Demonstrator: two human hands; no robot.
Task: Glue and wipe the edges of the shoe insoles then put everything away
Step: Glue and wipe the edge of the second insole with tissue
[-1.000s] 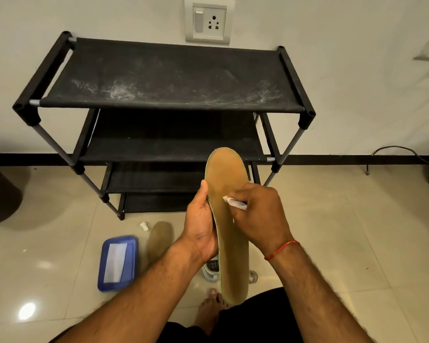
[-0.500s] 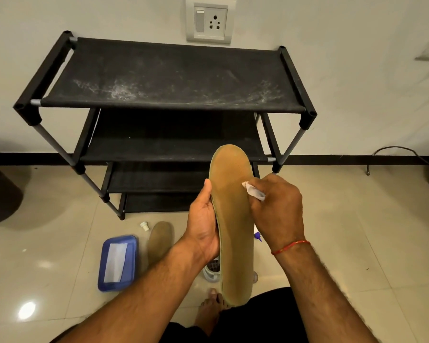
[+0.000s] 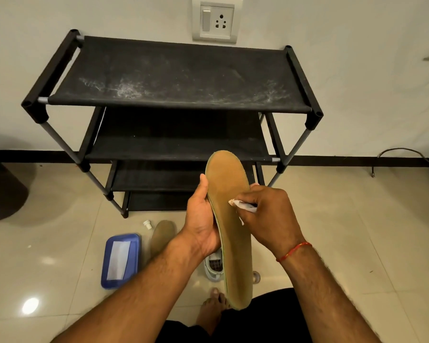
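Note:
A tan shoe insole (image 3: pixel 233 219) stands nearly upright in front of me, toe end up. My left hand (image 3: pixel 201 219) grips its left edge, thumb along the rim. My right hand (image 3: pixel 268 219) is closed around a small white glue tube (image 3: pixel 243 206), whose tip rests against the insole's face near the right edge. A second tan insole (image 3: pixel 162 237) lies flat on the floor below. Next to it sits a small white cap (image 3: pixel 147 224).
A black shoe rack (image 3: pixel 178 78) with several fabric shelves stands against the wall. A blue lidded box (image 3: pixel 120 260) lies on the tiled floor at lower left. A pale shoe (image 3: pixel 214 267) sits behind the held insole. My bare foot (image 3: pixel 212 310) is below. A dark bin (image 3: pixel 0 189) stands at left.
My right hand has slid the glue tube back down along the insole's right side after rising toward the toe. The left hand keeps its hold.

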